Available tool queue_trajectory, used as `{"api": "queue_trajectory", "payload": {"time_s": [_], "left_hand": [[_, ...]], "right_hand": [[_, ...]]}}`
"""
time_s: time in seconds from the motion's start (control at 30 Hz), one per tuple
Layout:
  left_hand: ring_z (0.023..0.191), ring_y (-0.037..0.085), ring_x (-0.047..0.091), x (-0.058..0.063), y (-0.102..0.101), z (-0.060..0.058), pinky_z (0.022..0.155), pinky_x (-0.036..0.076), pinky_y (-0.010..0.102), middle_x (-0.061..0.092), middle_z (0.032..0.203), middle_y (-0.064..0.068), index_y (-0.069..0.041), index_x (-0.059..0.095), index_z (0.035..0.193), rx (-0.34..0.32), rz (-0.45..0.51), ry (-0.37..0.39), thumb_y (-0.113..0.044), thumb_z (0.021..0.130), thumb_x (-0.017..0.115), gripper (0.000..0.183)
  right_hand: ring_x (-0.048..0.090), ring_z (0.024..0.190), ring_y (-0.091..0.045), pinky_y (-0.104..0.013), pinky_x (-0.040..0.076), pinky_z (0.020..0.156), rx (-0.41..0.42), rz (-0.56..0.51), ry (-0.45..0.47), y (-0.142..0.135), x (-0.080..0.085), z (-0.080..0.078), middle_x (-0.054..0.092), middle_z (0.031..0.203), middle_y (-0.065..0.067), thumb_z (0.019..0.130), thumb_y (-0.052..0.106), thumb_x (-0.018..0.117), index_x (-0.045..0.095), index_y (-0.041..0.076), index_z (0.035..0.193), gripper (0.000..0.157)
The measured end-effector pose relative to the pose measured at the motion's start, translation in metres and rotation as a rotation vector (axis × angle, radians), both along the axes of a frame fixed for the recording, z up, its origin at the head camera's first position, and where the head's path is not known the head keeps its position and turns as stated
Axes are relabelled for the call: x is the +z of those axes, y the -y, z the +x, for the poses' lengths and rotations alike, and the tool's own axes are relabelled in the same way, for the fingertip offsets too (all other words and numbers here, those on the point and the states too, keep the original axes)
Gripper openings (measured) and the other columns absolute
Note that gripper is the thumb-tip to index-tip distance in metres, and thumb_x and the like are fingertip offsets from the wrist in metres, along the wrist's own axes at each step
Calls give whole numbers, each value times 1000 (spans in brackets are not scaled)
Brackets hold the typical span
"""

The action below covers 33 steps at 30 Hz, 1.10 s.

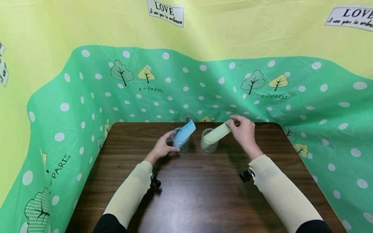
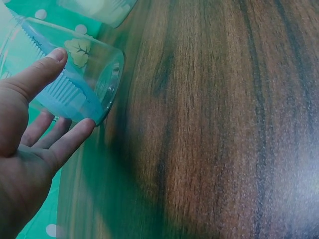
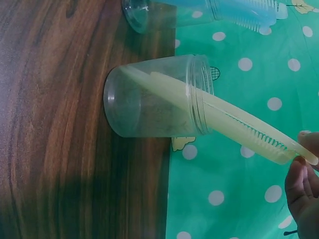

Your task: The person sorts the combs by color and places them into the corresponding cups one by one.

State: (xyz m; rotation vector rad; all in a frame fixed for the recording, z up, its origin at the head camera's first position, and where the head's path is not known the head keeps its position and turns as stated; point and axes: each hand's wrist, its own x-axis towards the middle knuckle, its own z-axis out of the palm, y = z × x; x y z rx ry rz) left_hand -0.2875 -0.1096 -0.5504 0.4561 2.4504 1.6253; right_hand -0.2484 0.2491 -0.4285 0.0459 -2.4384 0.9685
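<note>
Two clear plastic jars stand side by side on the dark wooden table (image 1: 201, 187). The left jar (image 1: 183, 150) holds a blue comb (image 1: 185, 130), which leans to the right out of its mouth. My left hand (image 1: 161, 147) grips this jar, thumb on the near side and fingers around the other. In the right jar (image 3: 144, 117) a pale yellow comb (image 1: 218, 132) leans far to the right. Its upper end is pinched between the thumb and fingers of my right hand (image 1: 243, 129); its lower end shows through the jar wall.
A green and yellow cloth (image 1: 186, 84) with dots and printed trees hangs behind the table and along both sides. Both jars stand near the table's far edge. Small black cameras are strapped at the left wrist (image 1: 155, 183) and the right wrist (image 1: 246, 175).
</note>
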Motion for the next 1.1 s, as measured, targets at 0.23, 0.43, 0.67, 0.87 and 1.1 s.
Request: {"api": "queue_trajectory", "payload": {"time_s": [0.23, 0.43, 0.67, 0.87, 1.1], "left_hand": [[131, 32, 58, 0, -1, 0, 110, 45, 52, 58, 146, 7, -18, 47, 153, 3, 8, -8, -8, 77, 91, 89], [133, 33, 57, 0, -2, 1, 110, 45, 53, 57, 148, 9, -17, 46, 154, 0, 10, -6, -10, 77, 91, 89], [135, 33, 56, 1, -2, 2, 110, 45, 53, 56, 149, 9, -17, 45, 155, 14, -7, 1, -11, 79, 90, 89], [138, 35, 53, 5, 2, 4, 114, 40, 55, 53, 152, 11, -19, 41, 158, -12, -27, -9, -10, 81, 89, 92], [144, 39, 43, 19, 20, 24, 116, 34, 61, 49, 155, 13, -16, 30, 163, 5, -43, -35, -33, 88, 83, 94]], "right_hand": [[68, 87, -32, -46, 52, 76, 15, 20, 38, 1, -3, -4, 74, 101, -19, 94, 18, 76, 76, 2, 120, 30], [61, 84, -29, -43, 48, 77, 35, 55, 79, 1, -4, -4, 70, 97, -15, 96, 22, 74, 75, 2, 121, 32], [59, 85, -27, -42, 47, 75, 76, 63, 118, -2, -2, -1, 67, 100, -14, 98, 29, 71, 72, 4, 127, 38], [65, 92, -30, -46, 52, 80, 114, 67, 131, -4, 0, 8, 68, 111, -17, 99, 30, 71, 69, 3, 130, 42], [66, 97, -32, -50, 50, 86, 114, 41, 115, -12, -10, 31, 66, 117, -16, 98, 34, 71, 67, 6, 133, 45]]}}
